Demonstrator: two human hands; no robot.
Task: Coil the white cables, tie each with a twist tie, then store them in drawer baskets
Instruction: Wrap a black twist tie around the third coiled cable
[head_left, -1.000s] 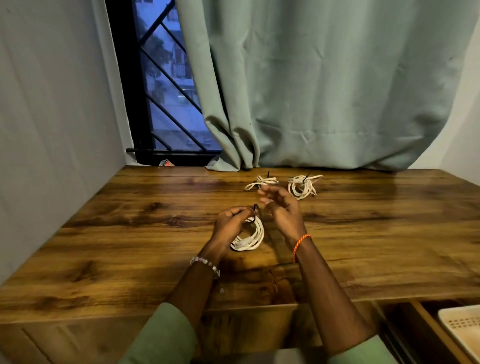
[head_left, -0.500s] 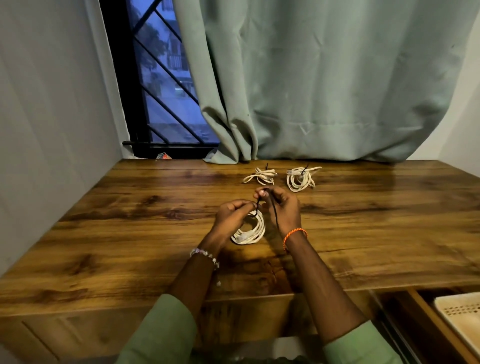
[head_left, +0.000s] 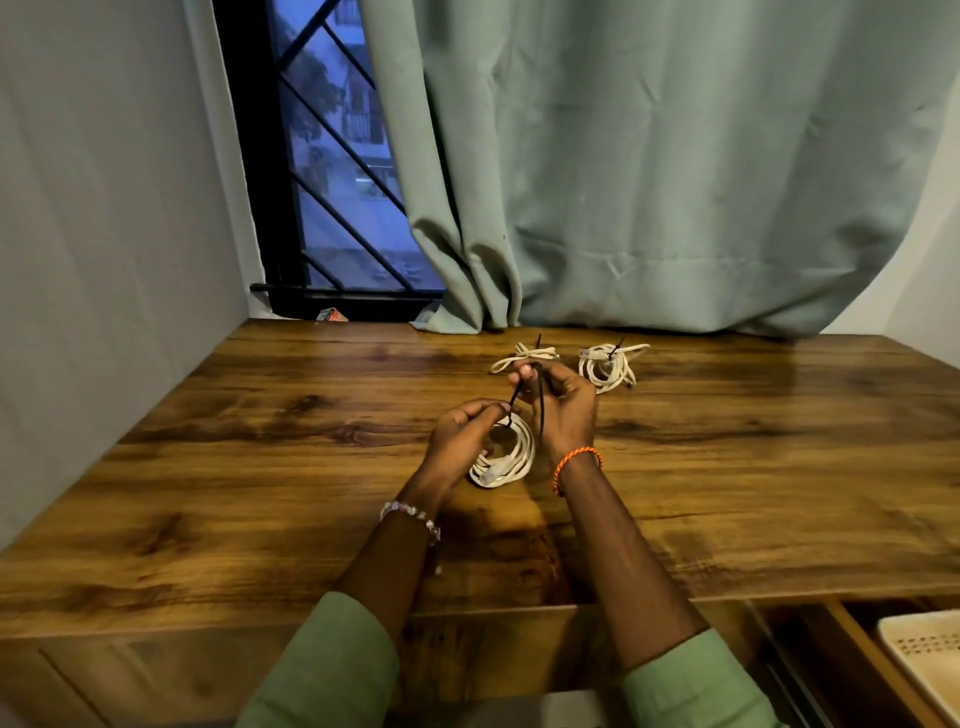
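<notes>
A coiled white cable (head_left: 509, 457) lies on the wooden table (head_left: 260, 467) between my hands. My left hand (head_left: 462, 441) grips its upper edge where a black twist tie (head_left: 540, 405) wraps the coil. My right hand (head_left: 561, 410) pinches the tie's free end, which rises from the coil to its fingertips and hangs back down. Two more white cable coils, each with a black tie, lie farther back: a flat one (head_left: 524, 356) and a rounder one (head_left: 608, 364).
A green curtain (head_left: 649, 182) hangs behind the table, next to a barred window (head_left: 332, 182). A grey wall (head_left: 104, 234) borders the left side. At the bottom right an open drawer holds a cream perforated basket (head_left: 924, 660).
My right hand has taken the tie's free end and drawn it up and back from the coil. My left hand stays on the coil. The camera has tilted slightly.
</notes>
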